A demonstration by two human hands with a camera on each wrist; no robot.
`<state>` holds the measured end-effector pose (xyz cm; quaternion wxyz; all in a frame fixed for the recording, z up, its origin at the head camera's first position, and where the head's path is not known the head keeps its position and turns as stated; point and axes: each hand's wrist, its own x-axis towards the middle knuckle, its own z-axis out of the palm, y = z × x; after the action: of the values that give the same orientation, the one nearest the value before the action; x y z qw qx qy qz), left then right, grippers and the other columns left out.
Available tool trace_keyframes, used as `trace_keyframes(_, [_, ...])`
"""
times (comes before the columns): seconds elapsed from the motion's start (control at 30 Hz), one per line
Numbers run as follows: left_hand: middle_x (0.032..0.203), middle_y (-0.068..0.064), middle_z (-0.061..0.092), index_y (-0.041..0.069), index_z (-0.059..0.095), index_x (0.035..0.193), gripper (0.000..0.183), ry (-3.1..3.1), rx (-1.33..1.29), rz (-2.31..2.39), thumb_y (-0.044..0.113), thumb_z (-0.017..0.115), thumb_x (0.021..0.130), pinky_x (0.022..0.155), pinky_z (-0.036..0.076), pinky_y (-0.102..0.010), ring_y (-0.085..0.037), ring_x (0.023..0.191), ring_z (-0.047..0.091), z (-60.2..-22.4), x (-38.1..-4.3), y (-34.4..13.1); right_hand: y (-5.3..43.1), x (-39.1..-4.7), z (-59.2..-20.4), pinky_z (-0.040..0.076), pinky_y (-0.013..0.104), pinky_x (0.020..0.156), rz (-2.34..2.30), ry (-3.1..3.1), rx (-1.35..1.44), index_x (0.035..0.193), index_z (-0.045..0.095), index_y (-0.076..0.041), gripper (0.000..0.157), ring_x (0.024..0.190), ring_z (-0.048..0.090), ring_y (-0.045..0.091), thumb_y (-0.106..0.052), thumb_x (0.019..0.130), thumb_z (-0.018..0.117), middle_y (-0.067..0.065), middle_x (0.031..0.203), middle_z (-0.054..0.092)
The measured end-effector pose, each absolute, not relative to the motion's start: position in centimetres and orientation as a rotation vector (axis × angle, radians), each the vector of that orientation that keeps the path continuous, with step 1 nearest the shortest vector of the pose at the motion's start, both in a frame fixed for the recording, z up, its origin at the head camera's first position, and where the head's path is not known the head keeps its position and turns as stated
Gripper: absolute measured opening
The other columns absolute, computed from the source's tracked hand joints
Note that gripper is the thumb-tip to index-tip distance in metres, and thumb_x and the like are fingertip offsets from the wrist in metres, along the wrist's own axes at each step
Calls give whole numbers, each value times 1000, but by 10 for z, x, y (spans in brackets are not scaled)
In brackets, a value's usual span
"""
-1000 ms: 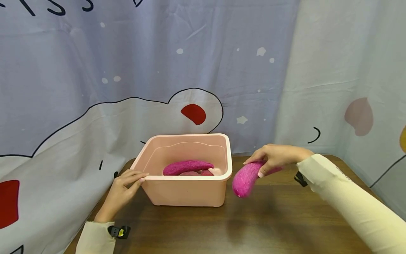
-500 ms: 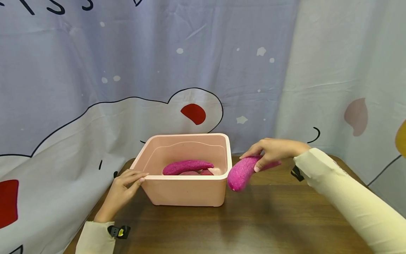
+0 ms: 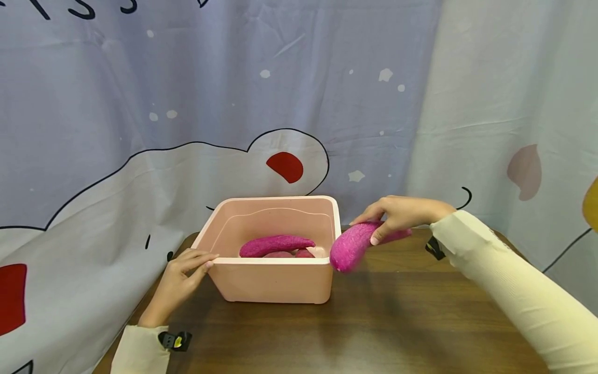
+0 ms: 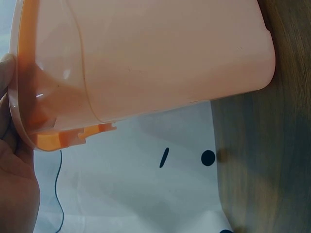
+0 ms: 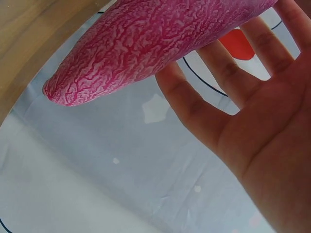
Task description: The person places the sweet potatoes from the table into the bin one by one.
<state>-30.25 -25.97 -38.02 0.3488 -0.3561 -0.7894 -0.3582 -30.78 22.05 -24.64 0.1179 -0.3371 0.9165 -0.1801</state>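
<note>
A pink plastic bin (image 3: 275,283) stands on the wooden table. My left hand (image 3: 179,285) pinches its near left rim corner; in the left wrist view the thumb (image 4: 7,70) lies over that rim. My right hand (image 3: 397,214) holds a magenta sweet potato (image 3: 350,248) from above, its fat end tilted down at the bin's right rim. The right wrist view shows its wrinkled skin and narrow tip, with the fingers on its far side. A longer sweet potato (image 3: 275,245) lies inside the bin, above two partly hidden reddish pieces (image 3: 279,255).
Brown table top (image 3: 374,332) spreads in front of the bin and to its right. A printed curtain (image 3: 224,104) hangs close behind the table and along its left side. Dark bands with small devices (image 3: 175,341) sit on the wrists.
My right hand has risen and moved left with the sweet potato, bringing its fat end from beside the bin up to the right rim. The left hand and bin have stayed put.
</note>
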Motion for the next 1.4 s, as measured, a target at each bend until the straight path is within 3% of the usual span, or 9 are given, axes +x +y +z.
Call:
trace_keyframes(0.5, [87,-14,70,-6,74,91,31,-2041,-910,-934,-23,72,66,89,38,-5,-7,92,59,-382,-301,-259,208,-314,-233,48,42,95,-517,2724,-978,130,62,-23,53,109,59,16,-31,80,79,-4,119,67])
trace_keyframes(0.7, [86,-16,70,-7,73,90,31,-2042,-889,-936,-25,71,65,89,38,-5,-8,91,59,-379,-298,-256,201,-321,-229,48,45,94,-487,2767,-999,131,62,-20,54,110,61,20,-30,80,78,3,121,67])
trace_keyframes(0.9, [87,-16,70,-6,74,90,32,-2041,-896,-937,-24,71,64,89,38,-6,-7,91,59,-380,-299,-256,193,-327,-225,51,41,90,-473,2806,-1001,131,61,-17,54,106,63,22,-30,81,78,8,122,67])
trace_keyframes(1.4, [90,-13,71,-3,75,93,32,-2050,-917,-932,-22,72,68,90,38,-6,-7,93,59,-381,-302,-258,169,-338,-215,47,37,90,-430,2883,-986,130,62,-21,50,101,58,19,-27,83,77,4,118,68])
